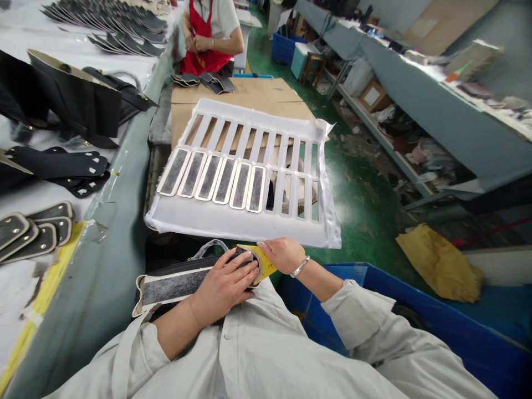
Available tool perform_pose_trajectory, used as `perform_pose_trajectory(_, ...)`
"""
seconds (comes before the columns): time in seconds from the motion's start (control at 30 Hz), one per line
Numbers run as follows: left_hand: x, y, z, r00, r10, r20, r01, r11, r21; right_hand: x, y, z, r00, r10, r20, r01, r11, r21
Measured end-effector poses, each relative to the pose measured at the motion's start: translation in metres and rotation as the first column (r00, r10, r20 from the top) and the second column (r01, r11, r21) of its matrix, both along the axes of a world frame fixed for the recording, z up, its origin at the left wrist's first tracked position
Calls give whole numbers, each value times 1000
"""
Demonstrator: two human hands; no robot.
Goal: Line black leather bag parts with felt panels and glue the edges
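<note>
A black leather bag-like piece (157, 272) lies across my lap, with a clear plastic-wrapped loop above it. On its near side is a long grey panel (174, 288) with cream edges. My left hand (226, 281) grips the right end of this piece, its fingers laid over the top. My right hand (285, 255) pinches a flat yellow piece (266, 266) against that same end, close to my left fingertips. Its exact kind is unclear. Beyond my hands, a white slotted rack (199, 220) carries several grey, cream-edged strips (210, 177) in a row.
Cardboard (286, 91) lies under the rack's far side. A table (124, 183) on the left holds black leather parts (78, 94) and stacked straps (41, 233). A blue bin (349, 271) stands at my right. A person in a red apron (203, 39) sits opposite.
</note>
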State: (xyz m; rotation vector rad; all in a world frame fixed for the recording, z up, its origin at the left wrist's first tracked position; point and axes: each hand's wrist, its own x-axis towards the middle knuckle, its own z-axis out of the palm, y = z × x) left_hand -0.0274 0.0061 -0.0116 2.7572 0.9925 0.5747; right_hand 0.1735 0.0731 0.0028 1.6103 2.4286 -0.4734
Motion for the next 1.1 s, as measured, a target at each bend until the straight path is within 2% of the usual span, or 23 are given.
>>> perform_pose_trajectory(0.3, 7, -10, 3, 995, 93, 38, -92, 995, -29, -10, 4, 14, 994, 82, 77, -86, 995, 50)
perform_pose_trajectory(0.53, 8, -11, 6, 992, 119, 53, -116, 992, -50, -9, 5, 11, 994, 100, 47, -103, 992, 71)
perform_pose_trajectory(0.7, 8, -9, 8, 989, 131, 72, -125, 989, -75, -11, 11, 8, 981, 192, -22, -190, 978, 90)
perform_pose_trajectory(0.8, 9, -11, 6, 988, 144, 61, -140, 987, -77, -10, 11, 6, 983, 179, -34, -177, 982, 67)
perform_pose_trajectory(0.9, 9, -11, 3, 963, 257, 77, -254, 966, -46, -9, 9, 5, 987, 156, -42, -154, 987, 54)
perform_pose_trajectory(1.0, 10, -8, 1, 904, 424, 50, -422, 905, -49, -8, 8, 4, 986, 161, -40, -159, 986, 42)
perform_pose_trajectory(1.1, 10, -4, -2, 896, 443, -36, -444, 891, -93, -7, 7, 3, 984, 168, -50, -166, 985, 47)
